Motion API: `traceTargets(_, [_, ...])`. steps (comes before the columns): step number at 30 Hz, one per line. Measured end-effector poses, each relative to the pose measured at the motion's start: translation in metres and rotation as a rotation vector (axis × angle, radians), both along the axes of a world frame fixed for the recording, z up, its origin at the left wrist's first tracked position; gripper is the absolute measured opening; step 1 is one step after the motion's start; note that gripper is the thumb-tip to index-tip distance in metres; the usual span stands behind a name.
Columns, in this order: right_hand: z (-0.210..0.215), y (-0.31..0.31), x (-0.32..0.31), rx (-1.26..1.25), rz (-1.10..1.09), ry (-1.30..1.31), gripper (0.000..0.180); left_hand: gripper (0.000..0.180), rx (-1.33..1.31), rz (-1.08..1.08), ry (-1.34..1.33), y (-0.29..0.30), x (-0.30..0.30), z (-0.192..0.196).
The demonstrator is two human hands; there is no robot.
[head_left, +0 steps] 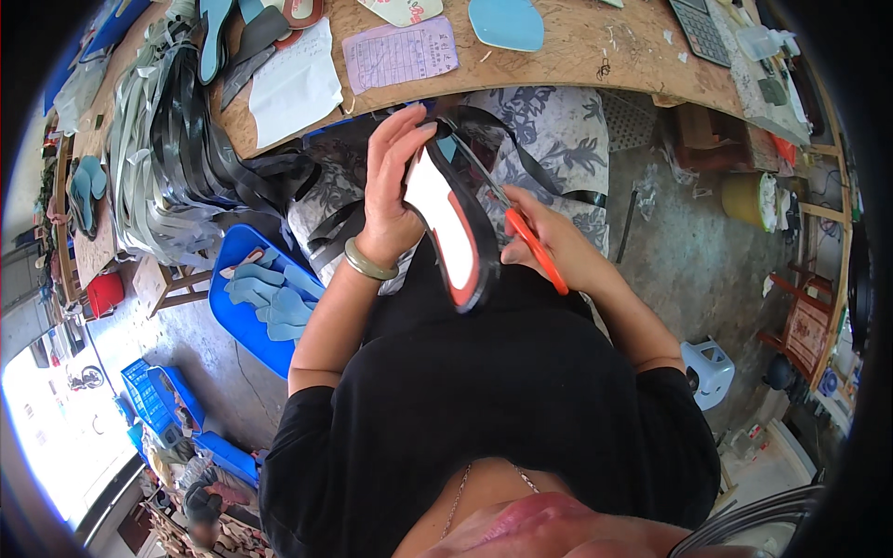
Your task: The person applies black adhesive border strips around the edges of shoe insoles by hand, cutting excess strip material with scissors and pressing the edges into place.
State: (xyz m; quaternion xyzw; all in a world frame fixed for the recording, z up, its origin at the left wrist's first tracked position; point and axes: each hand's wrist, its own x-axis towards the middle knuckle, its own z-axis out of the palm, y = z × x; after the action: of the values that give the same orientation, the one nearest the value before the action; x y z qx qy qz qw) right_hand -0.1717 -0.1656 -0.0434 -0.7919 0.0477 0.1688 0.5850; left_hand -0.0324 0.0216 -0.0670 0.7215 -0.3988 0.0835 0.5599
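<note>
My left hand, with a bangle at its wrist, holds up a shoe insole. The insole is white in the middle with a reddish heel, and black material runs along its edge. A long black strip trails from its upper end to the right. My right hand grips scissors by their orange handles. The blades point up and left, close to the strip at the insole's upper end. Whether they touch the strip I cannot tell.
Ahead is a wooden workbench bearing papers, light blue insole pieces and a calculator. Bundles of grey and black strips hang at the left. Below them stands a blue tub of insoles. A blue stool stands at the right.
</note>
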Motion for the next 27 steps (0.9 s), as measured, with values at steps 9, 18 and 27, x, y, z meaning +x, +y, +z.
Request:
traceTargets(9, [0.002,0.01,0.02,-0.255,-0.006,-0.231,0.057,0.064,0.12,0.021,-0.186,0.01,-0.01,-0.004])
traceTargets(18, [0.016,-0.027,0.036,-0.045,0.005,-0.009,0.055,0.036,-0.031,-0.063,0.506,0.015,0.014,0.001])
traceTargets(27, [0.021,-0.175,0.09,-0.964,-0.296,-0.276,0.056,0.052,-0.582,-0.373,1.259,0.002,0.008,0.019])
